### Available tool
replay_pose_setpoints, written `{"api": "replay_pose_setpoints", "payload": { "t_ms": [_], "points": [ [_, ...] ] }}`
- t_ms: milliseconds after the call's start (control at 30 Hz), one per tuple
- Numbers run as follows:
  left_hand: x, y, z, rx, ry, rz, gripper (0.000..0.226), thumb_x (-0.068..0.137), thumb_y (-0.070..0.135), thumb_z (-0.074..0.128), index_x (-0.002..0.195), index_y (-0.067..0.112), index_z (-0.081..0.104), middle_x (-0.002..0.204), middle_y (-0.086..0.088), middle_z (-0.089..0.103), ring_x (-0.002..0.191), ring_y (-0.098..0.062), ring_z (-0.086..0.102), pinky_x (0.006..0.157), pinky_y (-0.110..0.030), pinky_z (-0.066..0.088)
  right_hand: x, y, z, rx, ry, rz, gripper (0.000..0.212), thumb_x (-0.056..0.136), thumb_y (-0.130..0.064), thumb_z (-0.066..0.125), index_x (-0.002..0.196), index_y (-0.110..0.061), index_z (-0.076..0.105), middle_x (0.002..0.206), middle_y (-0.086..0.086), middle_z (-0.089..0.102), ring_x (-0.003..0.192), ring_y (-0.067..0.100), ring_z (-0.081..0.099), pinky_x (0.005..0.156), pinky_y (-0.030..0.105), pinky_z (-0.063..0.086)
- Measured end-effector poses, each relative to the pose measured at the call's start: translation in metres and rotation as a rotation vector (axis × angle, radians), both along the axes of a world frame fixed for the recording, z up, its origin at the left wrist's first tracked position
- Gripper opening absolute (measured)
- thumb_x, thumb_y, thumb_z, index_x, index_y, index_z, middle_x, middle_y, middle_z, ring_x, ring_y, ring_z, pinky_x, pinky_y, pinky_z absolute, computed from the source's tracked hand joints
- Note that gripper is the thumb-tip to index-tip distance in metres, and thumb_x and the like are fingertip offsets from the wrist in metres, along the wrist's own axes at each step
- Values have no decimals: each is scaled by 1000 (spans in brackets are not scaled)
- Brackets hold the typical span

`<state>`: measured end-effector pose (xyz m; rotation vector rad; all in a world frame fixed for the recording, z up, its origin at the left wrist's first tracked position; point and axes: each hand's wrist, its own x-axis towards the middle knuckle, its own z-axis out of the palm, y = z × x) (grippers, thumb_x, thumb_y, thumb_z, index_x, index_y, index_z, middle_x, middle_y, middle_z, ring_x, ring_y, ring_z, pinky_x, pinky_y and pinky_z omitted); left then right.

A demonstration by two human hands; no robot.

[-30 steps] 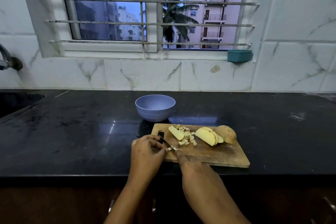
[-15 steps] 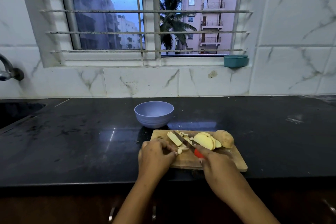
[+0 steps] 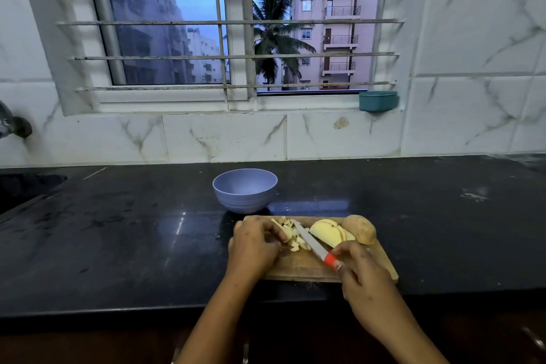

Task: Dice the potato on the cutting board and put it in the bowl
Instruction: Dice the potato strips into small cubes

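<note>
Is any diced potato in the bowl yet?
No: the purple bowl shows a bare interior, and the diced potato pieces lie on the cutting board.

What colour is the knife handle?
Red-orange: the handle shows just past the right hand, head view.

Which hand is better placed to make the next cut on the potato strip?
Right, likely. The right hand grips the knife, blade angled toward the strip. The left hand holds that strip on the board, so it suits steadying.
</note>
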<state>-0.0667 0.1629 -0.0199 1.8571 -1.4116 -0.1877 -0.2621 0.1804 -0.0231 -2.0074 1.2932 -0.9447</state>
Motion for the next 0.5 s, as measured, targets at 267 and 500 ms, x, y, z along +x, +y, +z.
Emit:
{"api": "replay_pose_setpoints", "payload": {
  "t_ms": [267, 500],
  "points": [
    [5, -6, -7, 10, -188, -117, 27, 84, 27, 64, 108, 39, 64, 120, 16, 49, 116, -11, 35, 92, -24, 33, -10, 5, 1, 0, 191, -3, 10, 100, -31, 41, 94, -34, 48, 84, -10, 55, 65, 5, 53, 58, 25, 41],
    [8, -2, -14, -153, -196, -144, 24, 75, 31, 75, 96, 27, 65, 104, 15, 60, 99, -4, 52, 83, -17, 39, -20, 5, 7, 15, 92, 47, 16, 99, -30, 44, 92, -38, 55, 82, -6, 59, 65, 9, 55, 58, 23, 39]
  ]
}}
